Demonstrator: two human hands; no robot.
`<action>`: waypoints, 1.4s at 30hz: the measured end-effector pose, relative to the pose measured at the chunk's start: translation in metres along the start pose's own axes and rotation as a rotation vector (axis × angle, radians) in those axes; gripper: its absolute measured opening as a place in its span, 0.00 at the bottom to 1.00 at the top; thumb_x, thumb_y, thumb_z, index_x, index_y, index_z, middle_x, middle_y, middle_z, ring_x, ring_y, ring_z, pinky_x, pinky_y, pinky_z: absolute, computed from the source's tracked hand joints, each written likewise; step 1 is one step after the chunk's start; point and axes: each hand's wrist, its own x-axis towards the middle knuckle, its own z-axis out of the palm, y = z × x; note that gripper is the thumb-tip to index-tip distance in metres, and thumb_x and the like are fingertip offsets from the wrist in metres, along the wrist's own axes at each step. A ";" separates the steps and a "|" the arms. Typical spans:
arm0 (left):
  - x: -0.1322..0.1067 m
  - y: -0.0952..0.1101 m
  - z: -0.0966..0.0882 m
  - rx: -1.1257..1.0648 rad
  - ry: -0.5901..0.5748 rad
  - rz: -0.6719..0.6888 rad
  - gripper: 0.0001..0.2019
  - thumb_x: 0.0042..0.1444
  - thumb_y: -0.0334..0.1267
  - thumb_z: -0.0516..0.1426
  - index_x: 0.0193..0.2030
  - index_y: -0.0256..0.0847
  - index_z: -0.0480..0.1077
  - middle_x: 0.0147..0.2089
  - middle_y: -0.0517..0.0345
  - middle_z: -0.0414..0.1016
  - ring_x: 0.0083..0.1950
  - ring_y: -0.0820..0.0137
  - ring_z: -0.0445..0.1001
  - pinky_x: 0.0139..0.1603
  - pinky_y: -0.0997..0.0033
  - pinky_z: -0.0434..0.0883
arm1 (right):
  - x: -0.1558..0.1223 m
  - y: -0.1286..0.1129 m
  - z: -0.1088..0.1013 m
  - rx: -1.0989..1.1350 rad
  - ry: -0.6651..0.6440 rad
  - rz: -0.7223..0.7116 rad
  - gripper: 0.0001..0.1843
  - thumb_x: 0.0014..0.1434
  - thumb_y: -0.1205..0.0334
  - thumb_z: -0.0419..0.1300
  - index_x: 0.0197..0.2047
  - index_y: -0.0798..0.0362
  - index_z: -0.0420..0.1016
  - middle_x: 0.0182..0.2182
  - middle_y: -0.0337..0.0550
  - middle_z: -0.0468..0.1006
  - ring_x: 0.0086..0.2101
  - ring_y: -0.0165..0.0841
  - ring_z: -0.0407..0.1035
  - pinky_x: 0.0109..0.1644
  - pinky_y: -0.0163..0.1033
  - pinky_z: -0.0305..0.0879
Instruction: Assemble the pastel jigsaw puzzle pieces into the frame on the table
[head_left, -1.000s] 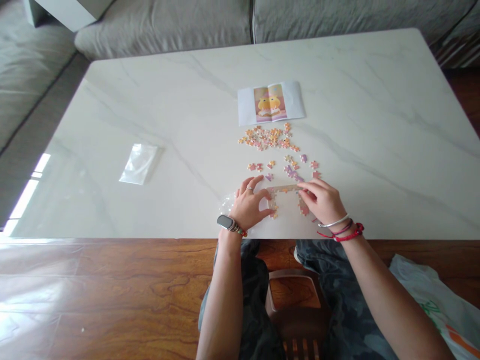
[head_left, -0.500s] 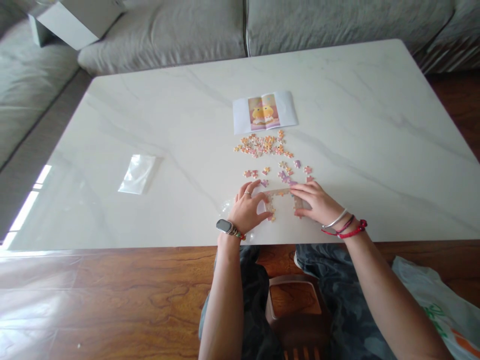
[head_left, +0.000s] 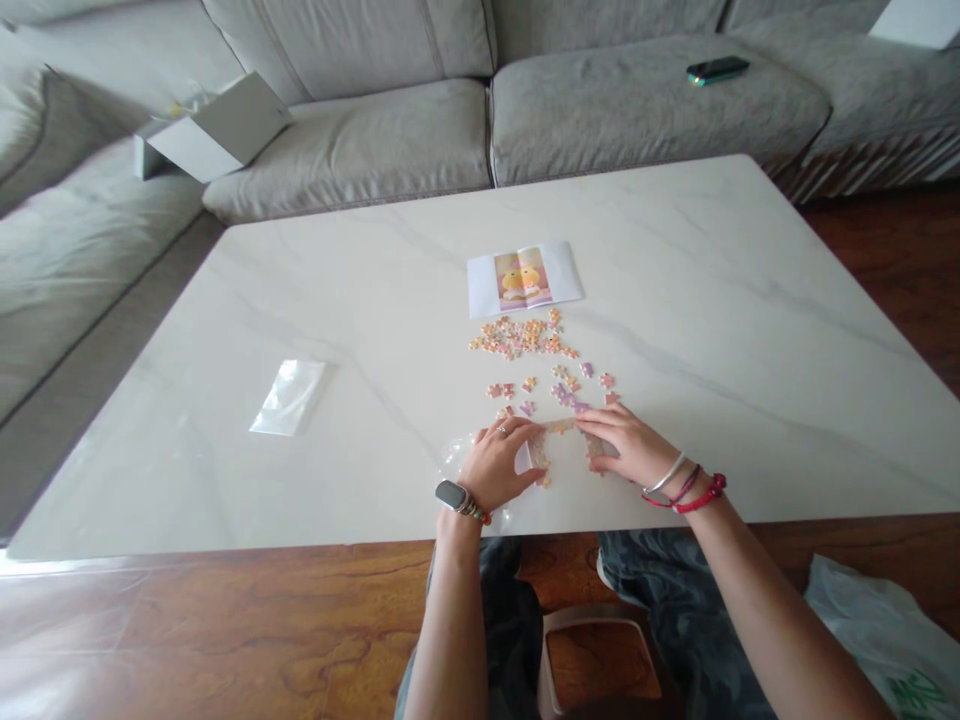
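On the far left, a grey fabric sofa (head_left: pixel 90 220) holds an open white box (head_left: pixel 217 130). On the white marble bench (head_left: pixel 675 300), a flat clear plastic bag (head_left: pixel 288 398) lies left of centre. Nearer the front edge, crumpled clear wrap (head_left: pixel 456 455) sits beside and partly under the left hand (head_left: pixel 495 465), which wears a smartwatch (head_left: pixel 452 495) and a ring. Its fingers curve narrowly over the left end of a joined strip of jigsaw pieces (head_left: pixel 559 428), which lies on the bench between the hands. The step in hand appears to be joining pieces along this strip. Just beyond it, loose jigsaw pieces (head_left: pixel 517 338) spread in pink and orange below a printed picture sheet (head_left: pixel 525 278) of a yellow cartoon figure. The right hand (head_left: pixel 622 445), fingers close together, rests on the strip's right end, a red cord bracelet (head_left: pixel 697 492) at its wrist. Neither hand clearly pinches a piece. Further right, a phone (head_left: pixel 718 70) lies on the sofa, and a white plastic bag (head_left: pixel 877 630) lies on the floor.
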 end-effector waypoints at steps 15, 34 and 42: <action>-0.001 -0.020 -0.006 -0.100 0.282 -0.112 0.15 0.52 0.39 0.51 0.48 0.45 0.62 0.48 0.54 0.64 0.45 0.69 0.67 0.47 0.65 0.66 | 0.003 0.025 -0.004 -0.067 0.324 0.277 0.11 0.53 0.68 0.50 0.39 0.52 0.70 0.35 0.46 0.71 0.37 0.36 0.65 0.42 0.43 0.65; 0.014 -0.034 0.003 -0.009 0.290 -0.316 0.07 0.53 0.37 0.50 0.36 0.43 0.68 0.38 0.56 0.67 0.37 0.72 0.68 0.37 0.71 0.67 | 0.019 0.031 -0.004 0.040 0.290 0.284 0.16 0.48 0.72 0.54 0.42 0.53 0.67 0.33 0.44 0.72 0.32 0.33 0.68 0.39 0.39 0.66; 0.011 -0.037 0.006 0.006 0.314 -0.308 0.08 0.53 0.38 0.50 0.38 0.43 0.67 0.38 0.55 0.67 0.37 0.71 0.68 0.37 0.70 0.68 | 0.014 0.037 -0.005 -0.030 0.252 0.309 0.04 0.50 0.67 0.54 0.31 0.52 0.69 0.31 0.43 0.69 0.32 0.32 0.66 0.37 0.38 0.64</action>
